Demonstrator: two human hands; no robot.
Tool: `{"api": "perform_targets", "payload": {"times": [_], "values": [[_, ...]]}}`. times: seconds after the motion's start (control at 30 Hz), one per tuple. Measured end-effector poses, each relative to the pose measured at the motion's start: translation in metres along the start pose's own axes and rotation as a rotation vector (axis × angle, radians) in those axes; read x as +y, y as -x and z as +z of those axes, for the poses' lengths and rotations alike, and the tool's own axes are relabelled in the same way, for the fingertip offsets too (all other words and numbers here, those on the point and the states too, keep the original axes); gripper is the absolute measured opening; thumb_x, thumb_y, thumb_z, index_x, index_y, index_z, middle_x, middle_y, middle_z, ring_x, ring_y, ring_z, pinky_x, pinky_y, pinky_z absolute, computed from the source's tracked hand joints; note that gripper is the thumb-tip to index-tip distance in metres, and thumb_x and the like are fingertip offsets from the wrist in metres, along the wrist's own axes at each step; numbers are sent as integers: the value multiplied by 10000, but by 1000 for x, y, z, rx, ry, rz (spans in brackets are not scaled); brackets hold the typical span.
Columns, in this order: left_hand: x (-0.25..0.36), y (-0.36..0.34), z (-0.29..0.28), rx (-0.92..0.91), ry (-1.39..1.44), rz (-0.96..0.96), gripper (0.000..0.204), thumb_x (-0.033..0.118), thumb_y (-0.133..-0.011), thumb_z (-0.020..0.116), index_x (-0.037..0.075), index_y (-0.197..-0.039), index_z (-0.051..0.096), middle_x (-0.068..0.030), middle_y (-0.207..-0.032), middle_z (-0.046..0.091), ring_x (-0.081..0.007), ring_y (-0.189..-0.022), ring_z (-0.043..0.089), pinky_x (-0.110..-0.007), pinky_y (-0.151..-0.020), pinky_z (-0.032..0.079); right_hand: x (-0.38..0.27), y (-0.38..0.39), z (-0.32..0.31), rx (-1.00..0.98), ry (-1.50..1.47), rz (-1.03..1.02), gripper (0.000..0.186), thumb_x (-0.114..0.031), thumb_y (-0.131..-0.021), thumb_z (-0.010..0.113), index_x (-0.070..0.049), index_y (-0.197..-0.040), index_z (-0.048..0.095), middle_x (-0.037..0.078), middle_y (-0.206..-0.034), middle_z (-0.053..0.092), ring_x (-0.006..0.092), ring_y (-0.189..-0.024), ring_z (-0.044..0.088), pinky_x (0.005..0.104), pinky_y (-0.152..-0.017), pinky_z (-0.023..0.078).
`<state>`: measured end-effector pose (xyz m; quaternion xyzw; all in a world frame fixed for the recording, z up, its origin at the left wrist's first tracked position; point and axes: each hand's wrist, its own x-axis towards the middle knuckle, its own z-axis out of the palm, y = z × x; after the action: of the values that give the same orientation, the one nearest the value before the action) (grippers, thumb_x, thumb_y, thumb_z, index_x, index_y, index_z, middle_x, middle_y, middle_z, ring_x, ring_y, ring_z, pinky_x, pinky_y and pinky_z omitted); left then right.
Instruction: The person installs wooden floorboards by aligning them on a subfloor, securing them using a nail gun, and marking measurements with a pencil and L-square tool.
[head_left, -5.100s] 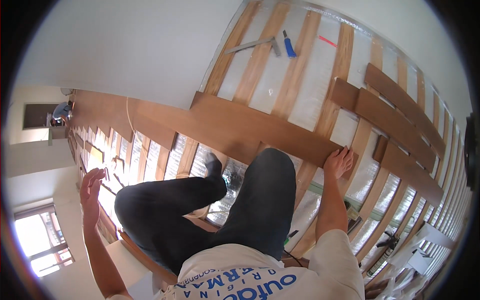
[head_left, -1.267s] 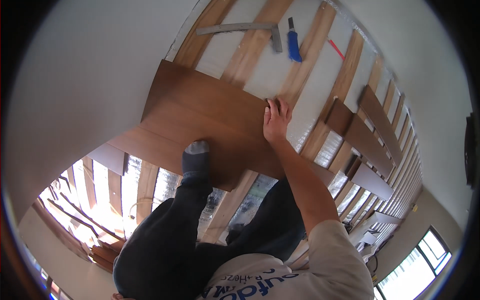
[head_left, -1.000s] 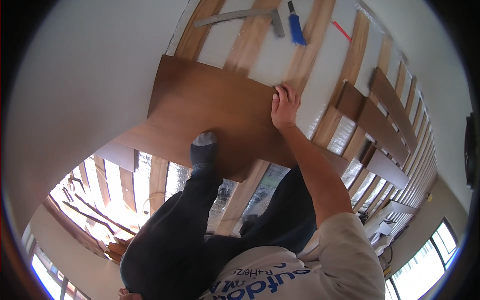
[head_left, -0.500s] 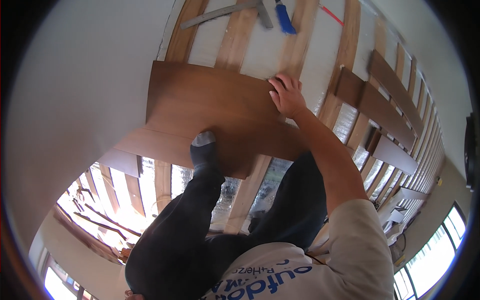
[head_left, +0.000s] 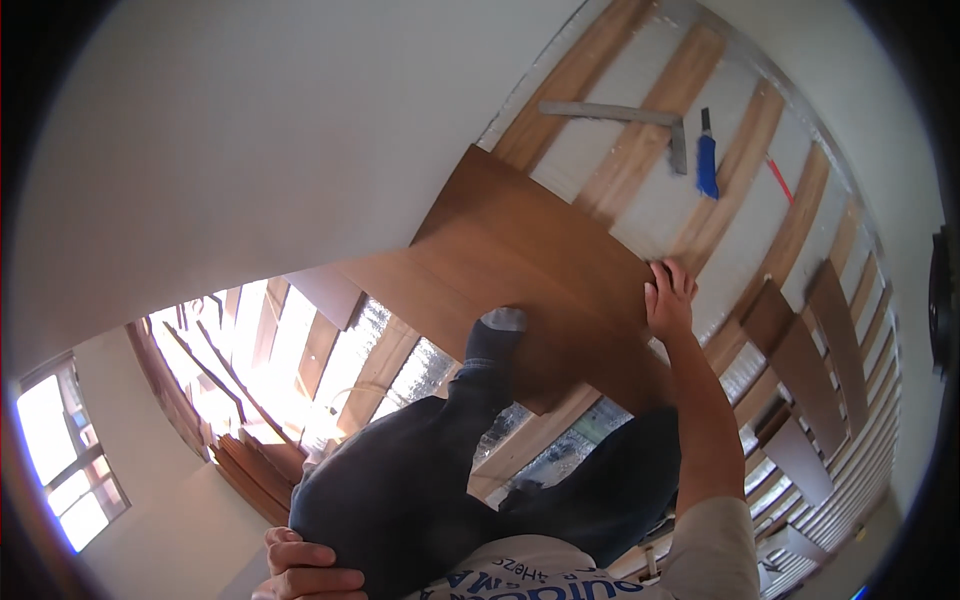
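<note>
My right hand (head_left: pixel 671 298) has its fingers curled on the upper edge of a wide brown board (head_left: pixel 560 250), laid across pale wooden battens at the wall's corner. My socked left foot (head_left: pixel 493 336) presses on the same planking, left of that hand. Low in the view, my left hand (head_left: pixel 310 565) is closed against my left leg; what its fingers hold, if anything, is hidden. Above the board lie a metal square (head_left: pixel 620 112), a blue-handled cutter (head_left: pixel 707 160) and a thin red item (head_left: pixel 780 177) on the underlayment between and over battens.
A white wall (head_left: pixel 250 140) borders the planking at upper left. Several loose brown boards (head_left: pixel 835 340) lie on battens at the right. Stacked planks (head_left: pixel 245 470) rest at lower left, beside long thin dark pieces (head_left: pixel 205 360) in glare. A window (head_left: pixel 65 445) is at far left.
Since half a second ago the view has swung, shifting the board, tools and right hand rightward and down. The right hand stays on the board's edge. More of my left hand's fingers now shows.
</note>
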<state>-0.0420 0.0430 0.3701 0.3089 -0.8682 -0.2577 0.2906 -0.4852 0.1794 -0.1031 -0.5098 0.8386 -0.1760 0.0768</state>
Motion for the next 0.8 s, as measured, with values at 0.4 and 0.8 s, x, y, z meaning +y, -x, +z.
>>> {"api": "perform_targets", "payload": {"times": [0.4, 0.8], "values": [[-8, -17, -20, -97, 52, 57, 69, 183, -958, 689, 129, -923, 666, -45, -952, 748, -295, -909, 677, -454, -781, 468, -12, -6, 3, -62, -11, -31, 450, -274, -1041, 608, -114, -1461, 606, 129, -1537, 478, 431, -1348, 450, 595, -1164, 335], [-15, -31, -14, -73, 43, 50, 112, 189, -953, 705, 141, -857, 674, -25, -872, 745, -269, -841, 688, -429, -716, 473, -9, -57, -10, -1, -101, -48, 461, -230, -1007, 712, -76, -1425, 593, 177, -1493, 503, 431, -1346, 518, 560, -1149, 422]]}}
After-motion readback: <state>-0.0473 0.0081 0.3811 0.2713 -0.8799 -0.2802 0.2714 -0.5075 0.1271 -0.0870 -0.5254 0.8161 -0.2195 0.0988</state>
